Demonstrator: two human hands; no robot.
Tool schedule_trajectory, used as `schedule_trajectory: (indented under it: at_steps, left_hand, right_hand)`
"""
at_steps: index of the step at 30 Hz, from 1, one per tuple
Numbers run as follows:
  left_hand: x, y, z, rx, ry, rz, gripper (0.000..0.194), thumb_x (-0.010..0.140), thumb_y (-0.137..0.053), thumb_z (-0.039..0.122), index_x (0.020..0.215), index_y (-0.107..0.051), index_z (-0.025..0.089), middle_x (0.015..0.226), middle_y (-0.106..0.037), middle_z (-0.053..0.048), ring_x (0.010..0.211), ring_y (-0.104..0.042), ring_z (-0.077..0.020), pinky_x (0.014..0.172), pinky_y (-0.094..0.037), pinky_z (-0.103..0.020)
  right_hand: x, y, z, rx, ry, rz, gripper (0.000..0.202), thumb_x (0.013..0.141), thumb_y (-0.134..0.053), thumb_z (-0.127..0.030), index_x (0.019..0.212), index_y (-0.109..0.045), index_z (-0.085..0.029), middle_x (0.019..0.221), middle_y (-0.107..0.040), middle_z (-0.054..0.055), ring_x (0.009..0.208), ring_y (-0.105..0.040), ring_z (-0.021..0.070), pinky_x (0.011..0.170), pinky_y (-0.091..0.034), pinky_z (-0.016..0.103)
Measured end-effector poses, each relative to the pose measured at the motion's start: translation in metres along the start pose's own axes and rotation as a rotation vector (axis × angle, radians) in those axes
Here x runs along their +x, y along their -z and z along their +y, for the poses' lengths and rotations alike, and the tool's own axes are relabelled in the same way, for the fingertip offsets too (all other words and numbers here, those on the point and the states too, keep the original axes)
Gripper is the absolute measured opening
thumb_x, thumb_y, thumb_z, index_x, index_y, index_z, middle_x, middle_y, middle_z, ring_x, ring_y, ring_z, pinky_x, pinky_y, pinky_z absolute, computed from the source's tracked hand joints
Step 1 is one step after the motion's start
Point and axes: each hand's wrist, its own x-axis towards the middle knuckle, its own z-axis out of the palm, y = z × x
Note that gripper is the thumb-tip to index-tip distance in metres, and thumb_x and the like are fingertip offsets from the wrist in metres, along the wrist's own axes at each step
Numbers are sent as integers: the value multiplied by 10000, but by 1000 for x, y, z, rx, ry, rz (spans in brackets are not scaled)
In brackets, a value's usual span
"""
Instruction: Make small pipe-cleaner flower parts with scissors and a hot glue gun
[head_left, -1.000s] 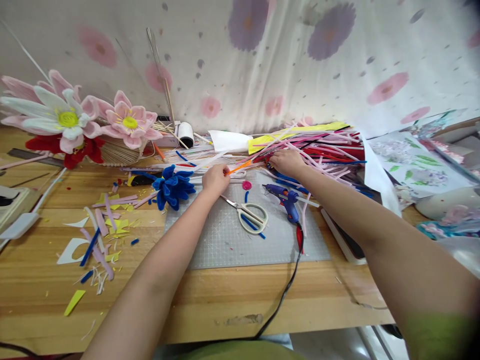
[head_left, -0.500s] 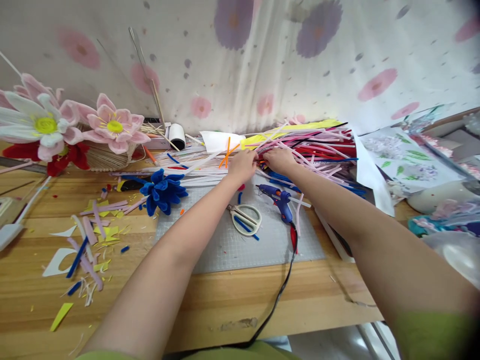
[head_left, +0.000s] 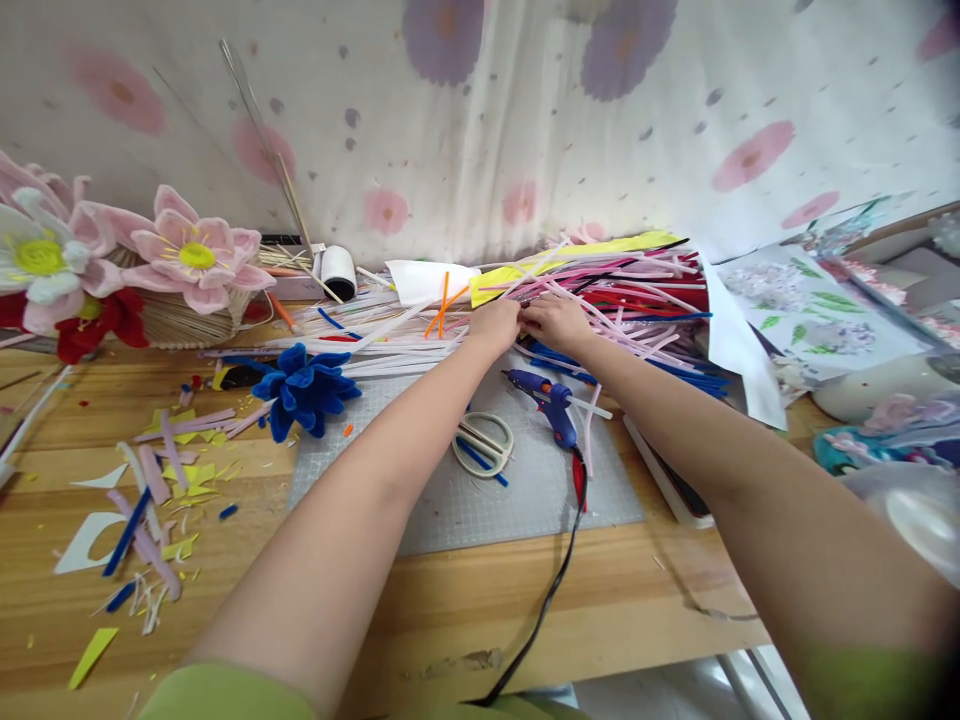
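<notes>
Both arms reach forward to a heap of pipe cleaners (head_left: 645,290) in pink, red, blue and other colours at the back of the table. My left hand (head_left: 495,325) is closed at the heap's left end, its fingertips mostly hidden. Close against it, my right hand (head_left: 556,322) has its fingers curled together among the strands; what they pinch is too hidden to name. Nearer to me, scissors (head_left: 484,445) and a blue glue gun (head_left: 551,400) lie on a grey cutting mat (head_left: 450,520). A blue pipe-cleaner flower (head_left: 304,390) sits at the mat's left corner.
Pink and white fuzzy flowers (head_left: 191,250) stand at the back left, near a white spool (head_left: 337,270). Coloured scraps (head_left: 150,490) litter the left of the table. A black cord (head_left: 551,600) runs from the glue gun over the front edge. A patterned curtain (head_left: 510,120) hangs behind.
My hands have come together at the heap, the fingertips now meeting. The whole view has shifted slightly, so things on the table's left appear farther left.
</notes>
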Motion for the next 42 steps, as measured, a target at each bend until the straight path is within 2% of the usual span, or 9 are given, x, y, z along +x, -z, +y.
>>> schedule_trajectory:
  at_steps: [8,14,18,22,26,29,33,37,42]
  left_hand:
    - [-7,11,2,77,70,-69,250,832,-485,188,1013,-647,128,1050,-650,-147,1015,-594,-253,855,-435,-348]
    - [-62,50,-22,116,206,40,214,798,-531,176,960,-670,152,960,-652,-118,983,-593,-251,851,-429,-331]
    - [-109,88,-47,173,285,128,154,779,-566,186,873,-685,157,912,-652,-94,981,-593,-255,876,-418,-331]
    - [-159,146,-78,241,399,200,125,790,-581,219,859,-672,167,903,-664,-46,975,-586,-205,885,-414,-300]
    - [-212,210,-123,236,579,417,264,869,-478,328,984,-628,144,950,-649,16,889,-552,-96,860,-402,-292]
    - [-245,236,-147,117,674,577,389,860,-411,429,1059,-579,139,915,-642,47,764,-510,-30,762,-404,-241]
    - [-262,226,-145,131,444,672,377,802,-490,472,969,-640,170,806,-625,75,688,-478,-11,721,-414,-212]
    - [-257,191,-122,-33,188,761,208,748,-613,299,852,-663,125,814,-654,-2,685,-522,-69,667,-434,-219]
    - [-256,142,-105,-146,24,669,130,752,-598,290,783,-663,182,794,-647,-17,718,-552,-130,664,-435,-261]
  right_hand:
    - [-6,-3,6,-11,-45,-28,310,864,-419,-311,953,-676,-161,964,-673,103,933,-561,222,759,-367,304]
    - [-1,-3,8,-46,-79,-44,303,862,-411,-291,989,-659,-174,1005,-668,96,961,-564,225,780,-371,316]
    - [3,5,5,-83,-68,-89,304,862,-404,-281,972,-667,-175,997,-671,100,935,-574,224,776,-379,325]
    - [2,14,1,-122,-79,-125,297,852,-404,-232,949,-676,-162,1008,-672,112,942,-573,224,794,-388,329]
    - [-1,19,5,-91,-150,-186,256,820,-449,-218,910,-684,-175,997,-680,90,934,-572,213,796,-408,320]
    - [-2,30,7,16,-267,-209,270,790,-540,-342,1007,-656,-229,980,-686,37,885,-585,200,735,-429,293]
    - [-4,81,-21,122,-182,8,405,818,-509,-411,1133,-599,-173,1083,-641,99,974,-571,244,810,-439,343]
    - [-16,147,-92,80,-25,360,687,784,-545,-481,1379,-364,-190,1394,-408,124,1259,-360,326,999,-324,475]
    - [-25,161,-170,59,87,199,470,853,-484,-337,1305,-474,-209,1239,-567,110,1183,-449,290,952,-340,443]
